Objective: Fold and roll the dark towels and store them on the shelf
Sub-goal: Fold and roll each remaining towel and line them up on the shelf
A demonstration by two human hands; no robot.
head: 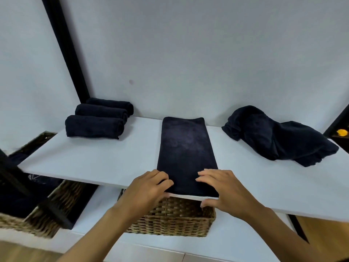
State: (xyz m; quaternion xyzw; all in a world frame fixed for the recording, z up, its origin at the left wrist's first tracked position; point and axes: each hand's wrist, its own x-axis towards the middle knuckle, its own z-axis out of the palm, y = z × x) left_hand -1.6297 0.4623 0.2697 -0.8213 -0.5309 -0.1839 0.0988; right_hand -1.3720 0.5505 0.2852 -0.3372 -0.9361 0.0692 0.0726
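Note:
A dark towel (186, 148), folded into a long narrow strip, lies flat on the white shelf (94, 159), running from the front edge towards the wall. My left hand (149, 188) holds its near left corner, fingers on top and thumb at the shelf edge. My right hand (221, 190) holds the near right corner the same way. Three rolled dark towels (94, 126) lie side by side at the back left of the shelf. A heap of unfolded dark towels (279, 137) lies at the right.
A wicker basket (173, 218) stands on the lower white shelf below my hands. Another wicker basket (37, 220) with dark cloth sits at the lower left. A black frame post (64, 46) rises at the back left. The white wall is close behind.

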